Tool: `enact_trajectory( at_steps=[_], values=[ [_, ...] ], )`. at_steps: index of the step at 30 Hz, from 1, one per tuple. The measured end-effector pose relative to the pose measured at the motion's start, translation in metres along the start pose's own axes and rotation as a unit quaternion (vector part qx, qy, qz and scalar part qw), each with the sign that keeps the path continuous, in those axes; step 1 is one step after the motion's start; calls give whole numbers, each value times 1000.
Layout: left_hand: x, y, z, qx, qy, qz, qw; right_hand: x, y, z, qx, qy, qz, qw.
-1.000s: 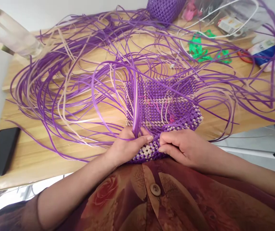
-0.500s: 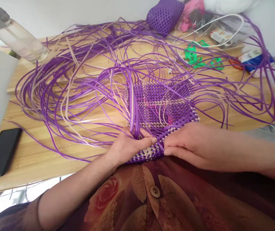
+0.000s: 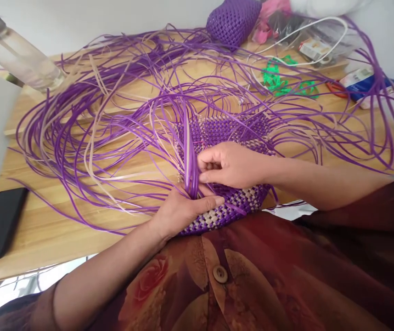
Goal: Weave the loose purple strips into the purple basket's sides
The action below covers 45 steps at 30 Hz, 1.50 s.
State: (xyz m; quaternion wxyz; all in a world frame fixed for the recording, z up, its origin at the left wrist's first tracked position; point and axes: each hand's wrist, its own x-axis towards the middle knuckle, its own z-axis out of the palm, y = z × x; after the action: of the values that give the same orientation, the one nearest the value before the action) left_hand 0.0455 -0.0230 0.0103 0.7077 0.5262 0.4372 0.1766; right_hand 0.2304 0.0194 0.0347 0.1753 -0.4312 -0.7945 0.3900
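Far left on the tabletop (image 3: 66,248), past my black phone (image 3: 2,223), a great loop of loose strands (image 3: 59,124), purple and cream, fans out unwoven; as I judge it, much of that length is left to work in. My left hand (image 3: 179,207) comes next, its fingers closed round the foot of an upright bundle (image 3: 190,170), thumb pressed along the weave's near edge. The woven piece (image 3: 241,131) lies in front of my chest, in the middle: its checked purple-and-cream face is done, and the near wall is tightly plaited, though strands sprout from its sides, so I take the rim to be unfinished. My right hand (image 3: 231,165) is over it, fingers curled, thumb and forefinger tips against the bundle's right side; whether they pinch a strand I cannot tell. Farther right, more tails (image 3: 321,124) trail loose, unworked.

Against half a second ago, my left hand has kept its hold. A purple strand end (image 3: 236,209) now lies free across the near wall, right of my thumb, where my right hand was pinching; that hand has moved up and left to the bundle.
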Motion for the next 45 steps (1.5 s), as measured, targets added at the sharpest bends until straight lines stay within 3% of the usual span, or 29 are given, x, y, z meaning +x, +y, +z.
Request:
enact_trajectory(
  at_steps=[4,8,11,15,19,23,26,28,30,34,39,42,45],
  values=[
    [4,0,0,17,-17,-12,1000,34,11,-12,-71,179,-42,980],
    [5,-3,-2,20,-12,16,1000,66,25,-8,-107,222,-42,968],
    [5,-6,-3,12,-19,24,999,74,37,0,-143,238,10,961],
    [3,-7,-8,3,-27,3,1000,69,46,-8,-156,206,89,962],
    [-2,-9,-18,-22,-58,-27,998,49,33,-30,-216,165,138,952],
    [-6,-9,-24,-15,-88,-48,995,12,0,-33,-210,114,59,969],
    [-6,-8,-25,-12,-100,-32,994,-18,-25,-16,-156,-7,-22,987],
    [-5,-6,-25,-4,-103,-7,995,-32,-36,-2,-184,-66,-36,980],
    [-5,-5,-25,6,-103,9,995,-41,-41,9,-236,-75,-35,968],
    [-7,-1,-26,45,-105,47,992,-47,-42,19,-263,-26,-28,964],
    [-8,-3,-28,35,-114,64,991,-46,-35,30,-185,13,-11,983],
    [-6,-9,-27,11,-88,48,995,-47,-30,35,-165,101,-3,981],
    [-3,-14,-26,-29,-53,37,997,-48,-21,31,-207,203,65,955]
  ],
)
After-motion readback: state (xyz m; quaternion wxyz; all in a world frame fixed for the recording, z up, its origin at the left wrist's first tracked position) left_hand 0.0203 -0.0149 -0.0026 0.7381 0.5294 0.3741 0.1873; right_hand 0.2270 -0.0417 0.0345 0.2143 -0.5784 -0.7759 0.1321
